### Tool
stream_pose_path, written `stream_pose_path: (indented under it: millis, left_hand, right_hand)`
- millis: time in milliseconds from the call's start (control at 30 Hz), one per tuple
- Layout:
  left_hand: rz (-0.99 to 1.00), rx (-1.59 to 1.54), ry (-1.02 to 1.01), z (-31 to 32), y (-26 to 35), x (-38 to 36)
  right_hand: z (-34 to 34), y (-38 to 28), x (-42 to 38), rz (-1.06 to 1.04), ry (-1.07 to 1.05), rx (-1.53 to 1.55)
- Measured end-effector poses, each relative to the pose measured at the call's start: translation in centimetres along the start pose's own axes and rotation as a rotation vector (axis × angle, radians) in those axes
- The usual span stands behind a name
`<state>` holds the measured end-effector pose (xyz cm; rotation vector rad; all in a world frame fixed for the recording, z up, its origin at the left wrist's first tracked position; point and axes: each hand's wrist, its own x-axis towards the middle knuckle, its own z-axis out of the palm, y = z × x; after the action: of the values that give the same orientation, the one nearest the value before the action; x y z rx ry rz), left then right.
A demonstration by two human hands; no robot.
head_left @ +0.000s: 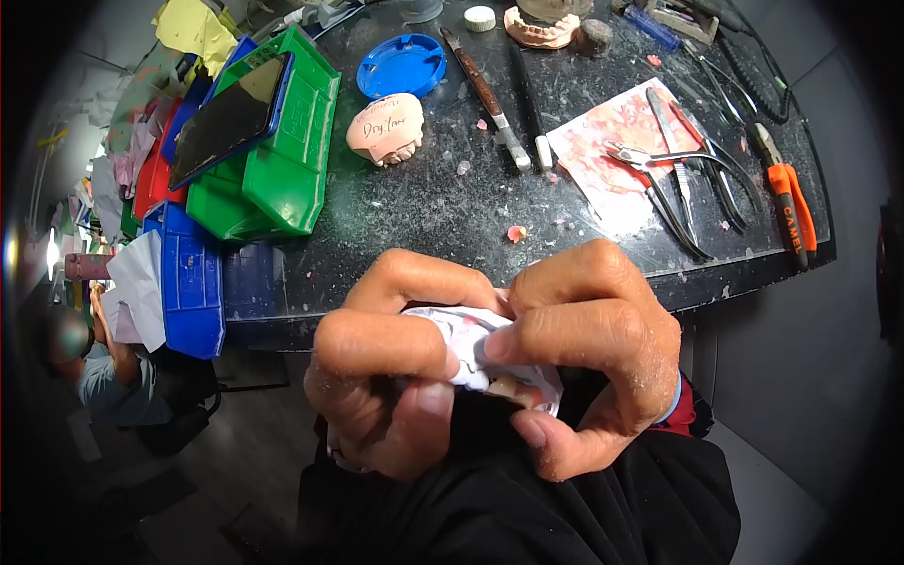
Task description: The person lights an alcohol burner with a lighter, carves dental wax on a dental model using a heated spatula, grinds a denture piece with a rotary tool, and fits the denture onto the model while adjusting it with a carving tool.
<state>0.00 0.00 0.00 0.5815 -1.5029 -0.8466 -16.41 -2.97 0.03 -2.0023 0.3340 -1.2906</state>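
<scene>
In front of my lap, past the bench's near edge, both my hands hold a crumpled white tissue point(438, 322). My left hand point(381, 372) pinches its left part with thumb and bent fingers. The curled fingers of my right hand point(607, 353) press on its right part, the thumb tip close below. Inside the folds shows a small piece with tooth-coloured and pink parts point(516, 391), which looks like part of a denture. Fingers and tissue hide most of it. Pale dust clings to my right hand.
On the dark bench point(405, 217) lie a plaster dental model point(386, 134), a blue lid point(401, 66), a wooden-handled knife point(482, 89), a pink-stained paper point(603, 141), red-handled pliers point(654, 202) and orange pliers point(793, 212). A phone point(231, 118) rests on a green bin point(287, 188). Another person point(118, 381) sits left.
</scene>
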Motion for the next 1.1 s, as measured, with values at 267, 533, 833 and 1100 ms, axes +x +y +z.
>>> stream_pose_path:
  millis: [267, 533, 833, 1100]
  left_hand:
    - [-0.085, 0.018, 0.106, -0.8, 0.4, -0.4]
    - [-0.180, 0.158, 0.311, -3.6, 0.0, -1.1]
    - [-0.180, 0.166, 0.266, -3.8, -1.3, 0.3]
    - [-0.253, 0.144, 0.120, -3.3, 0.2, 6.8]
  right_hand:
    - [-1.8, 0.3, -1.0, -0.007, 0.142, -0.110]
    - [-6.8, -0.6, -2.9, 0.272, 0.311, -0.759]
    - [-9.6, -0.4, -1.6, 0.404, 0.065, -1.011]
    - [-12.0, 1.0, 1.3, 0.428, -0.236, -0.937]
